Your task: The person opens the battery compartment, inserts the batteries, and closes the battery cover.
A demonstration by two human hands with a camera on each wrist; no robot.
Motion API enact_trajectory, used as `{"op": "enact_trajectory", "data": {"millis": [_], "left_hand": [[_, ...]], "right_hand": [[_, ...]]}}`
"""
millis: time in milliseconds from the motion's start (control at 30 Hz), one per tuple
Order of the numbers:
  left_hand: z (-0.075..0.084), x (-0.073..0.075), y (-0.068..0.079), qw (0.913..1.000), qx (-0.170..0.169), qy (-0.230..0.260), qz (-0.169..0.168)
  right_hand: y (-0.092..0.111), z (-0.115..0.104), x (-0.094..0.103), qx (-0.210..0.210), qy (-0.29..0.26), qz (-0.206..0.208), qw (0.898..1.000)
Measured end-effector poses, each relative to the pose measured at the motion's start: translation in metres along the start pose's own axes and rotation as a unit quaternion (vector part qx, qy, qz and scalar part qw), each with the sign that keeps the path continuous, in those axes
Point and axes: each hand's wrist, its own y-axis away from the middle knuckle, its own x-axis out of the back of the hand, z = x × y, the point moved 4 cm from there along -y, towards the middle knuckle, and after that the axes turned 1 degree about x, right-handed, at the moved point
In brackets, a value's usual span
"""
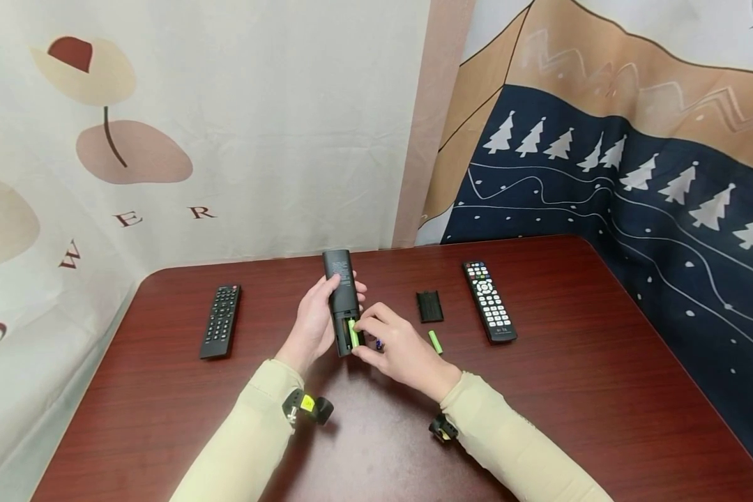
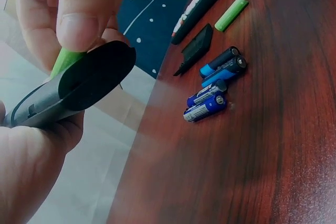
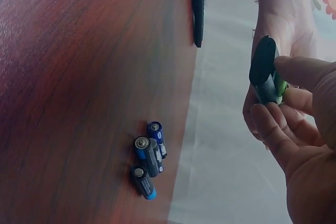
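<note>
My left hand (image 1: pixel 312 326) grips a dark grey remote control (image 1: pixel 340 275), its back facing up and its battery bay uncovered. Over the bay's near end, my right hand (image 1: pixel 401 348) pinches a green battery (image 1: pixel 353 335) between thumb and fingers. In the left wrist view, that battery is tilted against the remote's end, partly hidden by the fingers. How far it sits in the bay cannot be told. To the right, a black battery cover (image 1: pixel 429 306) and a second green battery (image 1: pixel 436 341) lie on the table.
Several blue and black batteries (image 2: pixel 206 107) lie close together on the tabletop (image 1: pixel 571 390), mostly hidden behind my right hand in the head view. A black remote (image 1: pixel 221 322) lies at the left; another with white buttons (image 1: pixel 489 301) lies at the right. Curtains (image 1: pixel 288 139) hang behind.
</note>
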Motion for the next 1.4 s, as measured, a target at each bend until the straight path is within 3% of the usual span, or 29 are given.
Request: {"op": "enact_trajectory", "data": {"millis": [200,367,567,1100,1400], "left_hand": [[0.001,0.000,0.000,0.9999,-0.005,0.013,0.002],[0.002,0.000,0.000,0.9998,-0.011,0.016,0.006],[0.003,-0.001,0.002,0.9997,-0.017,0.017,0.006],[0.003,-0.002,0.006,0.9992,-0.033,0.014,0.015],[0.003,-0.004,0.006,0.9990,-0.042,0.007,0.011]], "right_hand": [[0.001,0.007,-0.001,-0.040,-0.049,0.011,0.998],[0.001,0.009,-0.002,-0.091,-0.105,-0.001,0.990],[0.001,0.010,-0.006,-0.140,-0.120,-0.012,0.983],[0.001,0.008,-0.005,-0.157,-0.127,-0.003,0.979],[-0.001,0.011,-0.005,-0.238,-0.190,0.009,0.952]]}}
